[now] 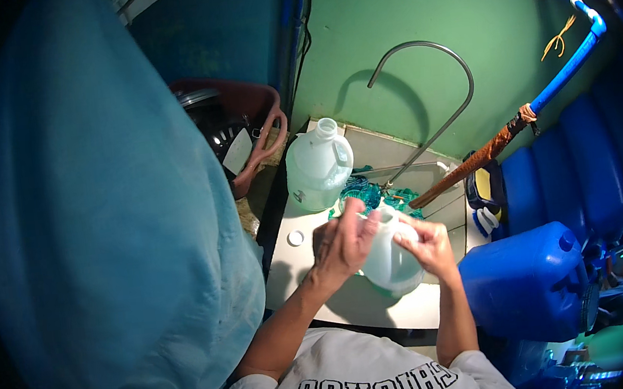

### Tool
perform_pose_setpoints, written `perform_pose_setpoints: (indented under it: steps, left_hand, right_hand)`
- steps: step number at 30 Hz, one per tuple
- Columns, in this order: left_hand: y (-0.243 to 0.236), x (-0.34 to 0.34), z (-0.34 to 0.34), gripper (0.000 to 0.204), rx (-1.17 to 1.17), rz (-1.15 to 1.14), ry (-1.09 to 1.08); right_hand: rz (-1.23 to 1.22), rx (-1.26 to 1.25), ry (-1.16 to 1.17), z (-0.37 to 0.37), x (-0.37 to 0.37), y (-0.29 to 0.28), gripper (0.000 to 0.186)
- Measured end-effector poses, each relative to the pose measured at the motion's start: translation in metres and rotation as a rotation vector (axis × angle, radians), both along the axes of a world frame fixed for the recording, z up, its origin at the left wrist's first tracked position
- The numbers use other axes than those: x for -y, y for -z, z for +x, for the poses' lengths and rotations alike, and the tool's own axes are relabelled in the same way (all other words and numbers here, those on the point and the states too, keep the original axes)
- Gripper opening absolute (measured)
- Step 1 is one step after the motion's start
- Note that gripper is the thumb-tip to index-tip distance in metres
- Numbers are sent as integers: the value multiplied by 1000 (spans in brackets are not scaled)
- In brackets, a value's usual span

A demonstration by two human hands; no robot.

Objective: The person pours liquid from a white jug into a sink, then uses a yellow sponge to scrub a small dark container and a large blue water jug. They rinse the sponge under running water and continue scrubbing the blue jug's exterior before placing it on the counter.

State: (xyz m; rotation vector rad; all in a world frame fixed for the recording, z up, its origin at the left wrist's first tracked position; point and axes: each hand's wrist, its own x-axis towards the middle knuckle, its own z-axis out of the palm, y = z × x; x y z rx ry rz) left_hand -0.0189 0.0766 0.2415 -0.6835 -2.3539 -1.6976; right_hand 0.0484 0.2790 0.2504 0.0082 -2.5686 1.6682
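Observation:
A translucent white plastic jug (389, 263) is between my hands at the front of the white tiled counter (352, 307), its uncapped mouth turned upward. My right hand (429, 247) grips the jug by its upper right side, close to the neck. Beside the neck on the left, my left hand (346, 242) has its fingers stretched out and slightly blurred; whether they touch the jug is unclear. A second, larger translucent jug (319, 167) stands uncapped behind my left hand. A round white cap (295, 238) lies on the counter left of that hand.
A curved metal faucet (469, 82) rises at the back by crumpled green plastic (359, 187). A blue jerrycan (522, 279) and a brush (486, 220) are to the right. A reddish basin (269, 138) with dishes and a large blue cloth (113, 236) occupy the left.

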Motion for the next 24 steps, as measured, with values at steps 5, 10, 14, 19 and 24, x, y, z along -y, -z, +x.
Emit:
perform_pose_setpoints:
  steps: [5,10,14,19,24]
  left_hand:
    - [-10,-31,17,33,-124,-345,159]
    - [-22,-55,31,32,-319,-604,231]
    - [-39,-72,34,29,-513,-660,344]
    - [-49,-85,40,23,-597,-706,554]
    - [-52,-80,48,35,-661,-622,787]
  right_hand:
    - [-161,-28,179,55,10,30,39]
    - [-144,-162,268,80,7,37,39]
    - [-168,-228,362,93,4,42,42]
    - [-166,-298,532,115,12,57,46]
    - [-538,-308,611,125,29,82,48]
